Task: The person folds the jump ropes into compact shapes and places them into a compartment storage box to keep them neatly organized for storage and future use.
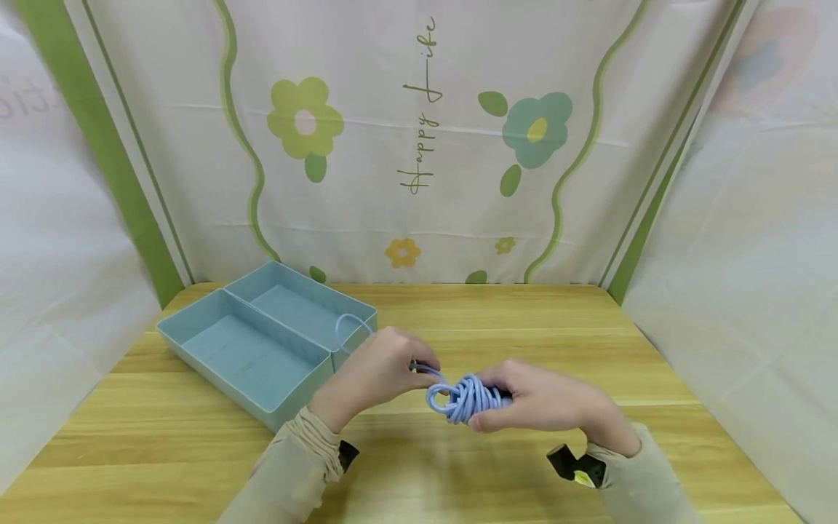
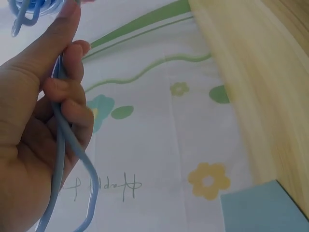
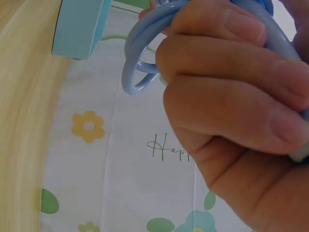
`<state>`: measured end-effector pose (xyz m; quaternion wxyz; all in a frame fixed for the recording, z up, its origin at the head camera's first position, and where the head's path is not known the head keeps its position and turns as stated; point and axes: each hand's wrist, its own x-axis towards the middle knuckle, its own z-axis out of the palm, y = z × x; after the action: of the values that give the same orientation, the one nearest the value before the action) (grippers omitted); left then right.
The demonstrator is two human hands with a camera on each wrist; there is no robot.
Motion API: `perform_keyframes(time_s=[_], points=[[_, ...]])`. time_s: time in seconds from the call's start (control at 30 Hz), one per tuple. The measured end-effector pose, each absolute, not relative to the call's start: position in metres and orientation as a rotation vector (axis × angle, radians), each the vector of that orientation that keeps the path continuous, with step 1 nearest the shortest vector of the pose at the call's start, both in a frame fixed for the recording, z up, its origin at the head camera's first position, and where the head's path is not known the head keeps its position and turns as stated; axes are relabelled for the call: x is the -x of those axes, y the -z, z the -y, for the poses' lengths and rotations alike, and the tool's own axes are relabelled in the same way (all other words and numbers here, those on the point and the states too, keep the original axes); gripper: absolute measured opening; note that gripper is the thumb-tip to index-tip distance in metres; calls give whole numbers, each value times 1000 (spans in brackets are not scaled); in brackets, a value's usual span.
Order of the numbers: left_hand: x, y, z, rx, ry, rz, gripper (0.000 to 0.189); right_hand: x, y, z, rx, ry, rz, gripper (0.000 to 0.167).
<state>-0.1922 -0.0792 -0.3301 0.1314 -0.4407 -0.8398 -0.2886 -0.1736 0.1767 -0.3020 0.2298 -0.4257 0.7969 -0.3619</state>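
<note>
A glossy light-blue cord (image 1: 470, 399) is wound into a tight bundle above the table, with a small loop sticking out of its left end. My right hand (image 1: 546, 399) grips the bundle from the right, its fingers curled round the coils in the right wrist view. Something dark shows between the coils and that palm, mostly hidden. To the left, my left hand (image 1: 386, 367) pinches a doubled length of the same cord. Two strands (image 2: 60, 159) run down through its curled fingers in the left wrist view, and a loose loop (image 1: 338, 336) arcs out behind this hand.
At the left of the wooden table (image 1: 458, 313) stand two blue open bins (image 1: 278, 415), side by side, close to my left forearm. A white flowered cloth (image 1: 366, 204) hangs behind the table and along both sides.
</note>
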Motion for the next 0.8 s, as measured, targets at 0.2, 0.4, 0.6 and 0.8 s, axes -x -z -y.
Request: perform_keyframes(time_s=[0.2,0.4,0.6,0.8], points=[[194,330,79,1397,1151,2409,10,174,305,-175,1159,950,-2220,11],[188,326,74,1287,1327,2391,9,169,306,-170,1161,881,-2320,14],[177,317,67,1150,1288,2502,8,164,306,-164,1138,709,-2543,21],[169,313,62,1121,1190,2536,15,163,311,-160,1073,609,-2732,25]])
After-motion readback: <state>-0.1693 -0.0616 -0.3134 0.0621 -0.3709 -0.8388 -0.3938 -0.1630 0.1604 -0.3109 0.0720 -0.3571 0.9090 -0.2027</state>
